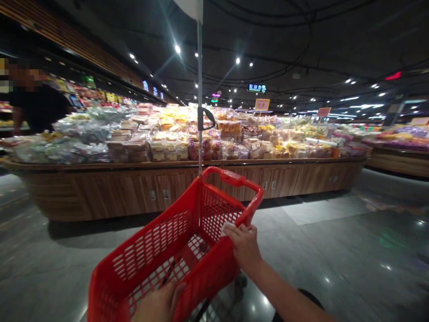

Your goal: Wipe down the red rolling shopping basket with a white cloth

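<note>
A red plastic shopping cart (214,273) stands in front of me at a slant, its basket showing nothing inside. My right hand (247,248) is at the right-hand rim near the cart's handle, fingers closed on a crumpled white tissue or cloth (228,228) pressed against the rim. Lower down, my left hand (159,304) rests on the rim of the near side wall, closed around it; its fingertips are partly hidden. A thin upright pole (200,67) rises behind the cart's corner, with a dark loop grip (206,119) on it.
Past the cart runs a long wooden display counter (110,188) heaped with packaged breads and snacks (167,145). Another display (402,156) stands at the right. A person (36,103) in dark clothing is behind the counter's left end. Grey tiled floor (335,259) surrounds the cart.
</note>
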The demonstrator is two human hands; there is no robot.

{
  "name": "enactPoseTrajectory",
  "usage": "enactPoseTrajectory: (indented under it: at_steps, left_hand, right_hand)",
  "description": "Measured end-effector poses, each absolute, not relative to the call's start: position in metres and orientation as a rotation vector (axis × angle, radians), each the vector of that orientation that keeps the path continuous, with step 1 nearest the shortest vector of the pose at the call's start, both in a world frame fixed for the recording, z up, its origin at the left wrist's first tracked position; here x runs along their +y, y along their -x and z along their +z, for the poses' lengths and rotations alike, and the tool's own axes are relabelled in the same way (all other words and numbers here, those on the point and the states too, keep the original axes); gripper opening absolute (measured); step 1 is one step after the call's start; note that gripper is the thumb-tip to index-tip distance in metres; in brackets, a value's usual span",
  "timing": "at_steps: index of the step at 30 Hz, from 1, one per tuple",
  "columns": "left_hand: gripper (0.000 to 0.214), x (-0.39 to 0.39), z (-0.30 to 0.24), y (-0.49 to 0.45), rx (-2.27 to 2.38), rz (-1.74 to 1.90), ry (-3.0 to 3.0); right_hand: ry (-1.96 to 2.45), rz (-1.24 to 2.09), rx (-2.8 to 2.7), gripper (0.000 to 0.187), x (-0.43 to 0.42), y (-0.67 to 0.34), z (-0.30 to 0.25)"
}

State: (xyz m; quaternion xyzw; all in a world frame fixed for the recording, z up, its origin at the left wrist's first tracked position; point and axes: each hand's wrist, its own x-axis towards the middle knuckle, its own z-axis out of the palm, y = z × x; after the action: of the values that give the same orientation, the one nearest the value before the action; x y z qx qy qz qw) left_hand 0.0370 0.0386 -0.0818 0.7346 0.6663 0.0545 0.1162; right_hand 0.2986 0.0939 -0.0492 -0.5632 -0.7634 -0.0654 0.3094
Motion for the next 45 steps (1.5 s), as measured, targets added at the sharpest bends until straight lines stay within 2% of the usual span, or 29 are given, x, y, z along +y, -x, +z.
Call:
enactPoseTrajectory:
  at_steps: [6,14,21,26,29,36,40,45]
  left_hand:
    - [0.044,0.043,-0.079,-0.028,1.925,0.155,-2.203]
    - [0.049,0.044,-0.072,-0.011,1.867,0.236,-2.242]
    - [0.05,0.048,-0.072,-0.003,1.839,0.219,-2.287]
    - [0.049,0.048,-0.071,-0.001,1.821,0.23,-2.333]
    - [0.049,0.049,-0.071,0.002,1.821,0.244,-2.363]
    - [0.049,0.054,-0.071,0.01,1.797,0.266,-2.381]
    - [0.048,0.058,-0.07,0.018,1.805,0.299,-2.392]
    - [0.05,0.064,-0.069,0.03,1.786,0.264,-2.403]
  right_hand:
    - [1.702,-0.221,-1.813,0.04,0.107,-0.324,-0.02]
    - [1.567,-0.252,-1.999,0.041,0.091,-0.306,-0.033]
    - [1.77,-0.321,-1.797,0.04,0.098,-0.343,-0.008]
    - [1.651,-0.315,-1.914,0.037,0.088,-0.325,-0.025]
    - [1.586,-0.321,-2.005,0.038,0.082,-0.322,-0.028]
    - [1.829,-0.4,-1.75,0.043,0.096,-0.355,0.002]
    - [1.749,-0.394,-1.868,0.042,0.085,-0.339,-0.008]
    - [1.699,-0.38,-1.901,0.05,0.077,-0.348,-0.011]
